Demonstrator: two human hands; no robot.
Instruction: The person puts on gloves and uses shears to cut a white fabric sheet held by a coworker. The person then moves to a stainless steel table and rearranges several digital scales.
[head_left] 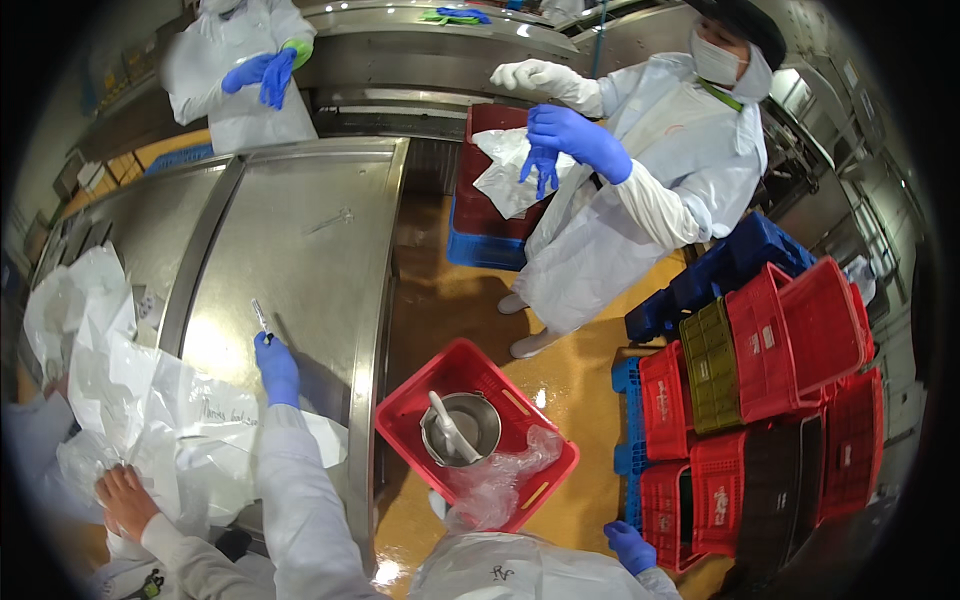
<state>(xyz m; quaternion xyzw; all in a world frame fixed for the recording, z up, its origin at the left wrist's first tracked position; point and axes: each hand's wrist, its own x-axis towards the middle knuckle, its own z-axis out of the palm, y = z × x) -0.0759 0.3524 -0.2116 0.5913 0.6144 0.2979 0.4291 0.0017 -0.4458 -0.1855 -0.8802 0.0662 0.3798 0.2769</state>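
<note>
- I see my left hand (277, 368), blue-gloved, fingers closed around a thin pen (260, 320), raised over the steel table (320, 230).
- A white plastic bag (190, 420) just beside it already shows handwriting, so I judge the marking is mostly done.
- My right hand (630, 545) hangs by red crates (665, 505); I cannot tell its grip.

Brushed steel table (300, 230), glossy red plastic crate (400, 415), shiny metal pot (480, 415)

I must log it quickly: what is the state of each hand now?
Left hand: closed grip on a thin pen-like tool over the steel table.
Right hand: by the red crates; cannot be told.
</note>
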